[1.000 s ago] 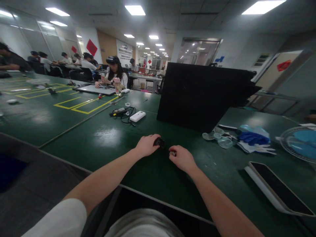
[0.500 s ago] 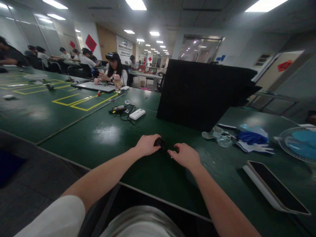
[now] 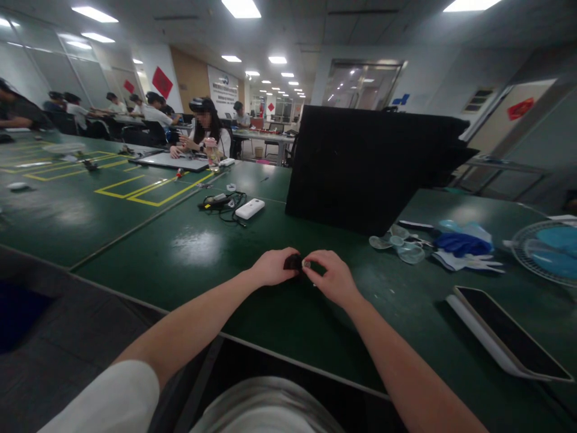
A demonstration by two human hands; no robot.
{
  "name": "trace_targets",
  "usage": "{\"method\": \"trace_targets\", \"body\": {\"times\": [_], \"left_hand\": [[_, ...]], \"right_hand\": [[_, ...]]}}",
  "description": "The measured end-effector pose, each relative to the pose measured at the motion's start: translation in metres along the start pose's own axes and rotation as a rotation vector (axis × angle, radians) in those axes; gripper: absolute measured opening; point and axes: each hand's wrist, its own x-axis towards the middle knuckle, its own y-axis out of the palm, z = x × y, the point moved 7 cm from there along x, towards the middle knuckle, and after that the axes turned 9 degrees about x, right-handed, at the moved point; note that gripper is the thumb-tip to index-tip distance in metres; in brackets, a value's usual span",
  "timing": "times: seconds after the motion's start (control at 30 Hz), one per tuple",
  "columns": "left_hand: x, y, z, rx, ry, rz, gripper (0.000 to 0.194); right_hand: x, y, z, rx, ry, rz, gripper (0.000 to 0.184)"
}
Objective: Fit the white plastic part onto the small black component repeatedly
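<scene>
My left hand is closed round a small black object just above the green table; its kind is too dark to tell. Thumb and forefinger of my right hand pinch a small pale round piece. That piece is at the right end of the black object, and I cannot tell whether the two touch. A tiny white bit lies on the table below my right fingertips.
Beyond my hands stands a large black panel. A white device and black cables lie left of it. Blue and white gloves, a round wire-rimmed tray and a phone-like slab are rightward. A person sits across the table.
My right hand dipped to the table with fingers apart, then came up and left with the pale piece pinched, meeting the black object. My left hand kept its hold and barely moved.
</scene>
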Motion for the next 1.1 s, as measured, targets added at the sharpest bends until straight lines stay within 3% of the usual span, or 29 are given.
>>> {"method": "trace_targets", "body": {"times": [0.13, 0.23, 0.43, 0.57, 0.67, 0.77, 0.9, 1.0, 1.1], "left_hand": [[0.001, 0.002, -0.004, -0.081, 0.055, 0.026, 0.051], [0.003, 0.001, -0.004, -0.117, 0.056, 0.044, 0.054], [0.004, 0.004, -0.003, -0.138, 0.042, 0.046, 0.053], [0.004, 0.005, -0.001, -0.122, 0.030, 0.021, 0.051], [0.003, 0.005, -0.001, -0.133, 0.023, 0.027, 0.051], [0.003, 0.004, -0.002, -0.122, 0.010, 0.029, 0.050], [0.002, 0.003, -0.004, -0.087, 0.008, 0.024, 0.051], [0.000, 0.002, -0.006, -0.079, 0.007, 0.016, 0.051], [0.000, 0.002, -0.007, -0.072, -0.011, 0.016, 0.052]], "right_hand": [[0.003, 0.013, 0.001, 0.011, 0.043, 0.108, 0.014], [0.003, 0.017, -0.004, -0.016, 0.090, 0.112, 0.016], [-0.001, -0.002, -0.003, -0.104, 0.071, 0.116, 0.020], [-0.011, -0.010, -0.012, -0.092, 0.059, 0.302, 0.025], [-0.018, -0.005, -0.031, -0.139, 0.145, 0.393, 0.022], [-0.017, -0.001, -0.043, -0.217, 0.218, 0.336, 0.012], [-0.010, -0.009, -0.039, -0.209, 0.263, 0.166, 0.007], [-0.007, -0.022, -0.032, -0.067, 0.283, -0.049, 0.017], [-0.008, -0.019, -0.034, 0.125, 0.306, -0.155, 0.019]]}}
